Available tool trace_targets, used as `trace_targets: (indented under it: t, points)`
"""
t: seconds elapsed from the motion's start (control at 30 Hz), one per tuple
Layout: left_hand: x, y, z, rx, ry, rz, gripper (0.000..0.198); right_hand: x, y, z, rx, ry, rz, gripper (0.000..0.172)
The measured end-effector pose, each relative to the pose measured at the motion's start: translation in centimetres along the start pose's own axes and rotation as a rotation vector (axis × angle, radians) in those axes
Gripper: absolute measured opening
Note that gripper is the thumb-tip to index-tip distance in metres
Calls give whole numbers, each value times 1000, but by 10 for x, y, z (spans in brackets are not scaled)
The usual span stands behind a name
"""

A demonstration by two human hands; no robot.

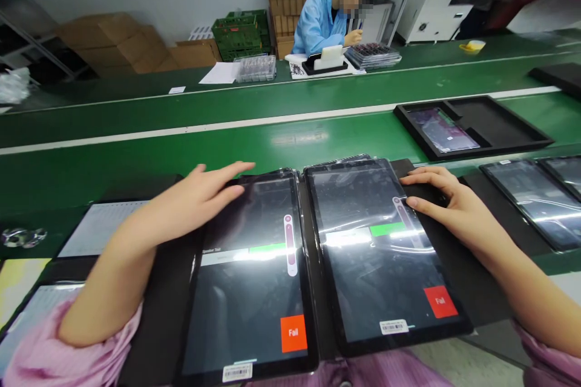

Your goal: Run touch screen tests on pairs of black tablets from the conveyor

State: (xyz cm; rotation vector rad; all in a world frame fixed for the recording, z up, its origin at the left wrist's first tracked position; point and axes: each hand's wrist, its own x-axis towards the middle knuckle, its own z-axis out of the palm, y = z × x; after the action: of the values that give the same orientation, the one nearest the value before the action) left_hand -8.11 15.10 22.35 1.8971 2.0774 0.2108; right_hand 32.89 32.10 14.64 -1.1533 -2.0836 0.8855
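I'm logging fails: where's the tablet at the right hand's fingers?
In the head view, that tablet lies right of centre, beside another Fail tablet on its left.

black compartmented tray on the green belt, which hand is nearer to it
Right: the right hand is just this side of the tray; the left hand is farther off, by the left tablet.

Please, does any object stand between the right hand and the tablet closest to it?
Nothing visible does: the right hand is at the right edge of the tablet, without any object between.
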Motion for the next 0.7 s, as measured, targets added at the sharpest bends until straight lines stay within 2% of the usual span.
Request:
trace_targets:
  t: [0.07,0.17,0.23,0.33,0.4,0.47,0.53,0.6,0.7]
  points:
    - [-12,-31,-1,-4,99,-139,77,-1,1,1,1,-5,0,50]
    - [-26,-62,6,-215,149,-246,68,1,6,2,-14,6,27,56]
    - [-29,-68,13,-412,162,-311,61,7,11,-1,-24,-7,16,61]
    - [-24,-66,17,-591,167,-404,57,24,11,-6,-90,-82,-69,66]
    - [-16,-63,15,-684,138,-420,58,38,-1,-5,-201,-90,-178,62]
    - [-9,-64,13,-818,92,-433,68,50,-25,3,-287,-117,-321,52]
    - [-5,-66,12,-959,65,-450,81,63,-54,20,-290,-255,-456,46]
    - [-4,-70,15,-1050,73,-461,84,77,-81,41,-245,-466,-511,49]
    - [-6,-73,23,-1078,101,-465,72,102,-104,72,-195,-744,-375,55]
